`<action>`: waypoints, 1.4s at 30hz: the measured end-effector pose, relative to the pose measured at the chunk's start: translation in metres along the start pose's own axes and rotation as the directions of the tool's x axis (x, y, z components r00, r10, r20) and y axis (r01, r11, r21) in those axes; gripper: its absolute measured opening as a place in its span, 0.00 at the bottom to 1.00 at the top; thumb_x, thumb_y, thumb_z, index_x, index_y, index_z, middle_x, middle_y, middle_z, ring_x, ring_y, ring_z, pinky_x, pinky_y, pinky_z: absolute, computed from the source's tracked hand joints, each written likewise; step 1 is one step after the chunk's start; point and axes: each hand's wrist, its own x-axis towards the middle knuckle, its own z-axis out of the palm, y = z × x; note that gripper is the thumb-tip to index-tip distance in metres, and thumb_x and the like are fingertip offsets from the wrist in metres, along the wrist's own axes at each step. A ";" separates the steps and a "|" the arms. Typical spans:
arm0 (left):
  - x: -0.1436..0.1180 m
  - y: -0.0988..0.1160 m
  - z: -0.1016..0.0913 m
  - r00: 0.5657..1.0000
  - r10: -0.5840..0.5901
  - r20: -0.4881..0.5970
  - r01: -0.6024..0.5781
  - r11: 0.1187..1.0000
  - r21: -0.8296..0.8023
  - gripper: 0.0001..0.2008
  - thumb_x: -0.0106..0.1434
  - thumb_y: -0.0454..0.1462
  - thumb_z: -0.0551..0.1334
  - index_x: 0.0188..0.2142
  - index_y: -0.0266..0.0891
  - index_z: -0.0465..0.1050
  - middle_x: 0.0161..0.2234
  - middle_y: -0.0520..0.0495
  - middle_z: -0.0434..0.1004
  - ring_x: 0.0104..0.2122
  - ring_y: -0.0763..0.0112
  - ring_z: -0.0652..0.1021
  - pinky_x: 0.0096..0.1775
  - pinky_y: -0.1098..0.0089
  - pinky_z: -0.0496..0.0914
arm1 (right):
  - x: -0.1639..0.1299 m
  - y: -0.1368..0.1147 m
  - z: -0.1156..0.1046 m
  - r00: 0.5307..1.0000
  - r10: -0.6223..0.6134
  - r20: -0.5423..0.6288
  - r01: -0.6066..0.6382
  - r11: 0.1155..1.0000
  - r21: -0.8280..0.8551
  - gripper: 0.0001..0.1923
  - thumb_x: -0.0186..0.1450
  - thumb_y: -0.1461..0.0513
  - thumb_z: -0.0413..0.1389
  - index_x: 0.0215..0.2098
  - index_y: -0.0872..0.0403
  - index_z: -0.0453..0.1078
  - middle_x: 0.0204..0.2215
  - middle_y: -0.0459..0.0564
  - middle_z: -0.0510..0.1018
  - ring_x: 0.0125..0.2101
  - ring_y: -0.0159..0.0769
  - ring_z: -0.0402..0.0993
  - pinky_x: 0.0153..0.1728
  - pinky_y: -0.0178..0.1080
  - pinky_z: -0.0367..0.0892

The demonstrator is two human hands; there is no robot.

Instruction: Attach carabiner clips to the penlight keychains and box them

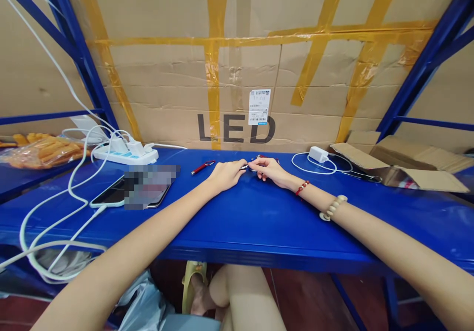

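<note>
— Phone (111,196) lies near the bench's (259,232) edge. Farther in, both hands meet?

— Yes: left hand (225,174) and right hand (269,169) pinch a small pen (247,166) between fingertips. It could roll away if dropped; a red pen (202,167) lies beside.

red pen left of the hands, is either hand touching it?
No. The red pen lies alone on the blue shelf, apart from the left hand; both hands meet on a small silvery part farther right, by the right hand.
</note>
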 end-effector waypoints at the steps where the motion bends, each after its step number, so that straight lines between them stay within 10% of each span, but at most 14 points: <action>1: 0.000 0.000 0.000 1.000 0.002 0.001 -0.002 1.000 -0.001 0.09 0.64 0.40 0.45 0.42 0.43 0.57 0.39 0.51 0.71 0.38 0.67 0.72 0.32 0.72 0.64 | 0.000 0.000 0.000 1.000 0.001 -0.002 -0.001 1.000 -0.002 0.18 0.48 0.51 0.58 0.29 0.57 0.69 0.19 0.42 0.66 0.15 0.21 0.60 0.12 0.25 0.55; 42: -0.003 0.002 -0.003 1.000 -0.001 -0.011 0.000 1.000 -0.016 0.10 0.64 0.40 0.46 0.43 0.44 0.58 0.40 0.51 0.71 0.39 0.67 0.72 0.33 0.72 0.65 | -0.002 -0.003 0.003 1.000 -0.003 0.024 0.004 0.998 -0.063 0.18 0.50 0.51 0.57 0.29 0.58 0.68 0.18 0.42 0.65 0.15 0.21 0.59 0.12 0.25 0.54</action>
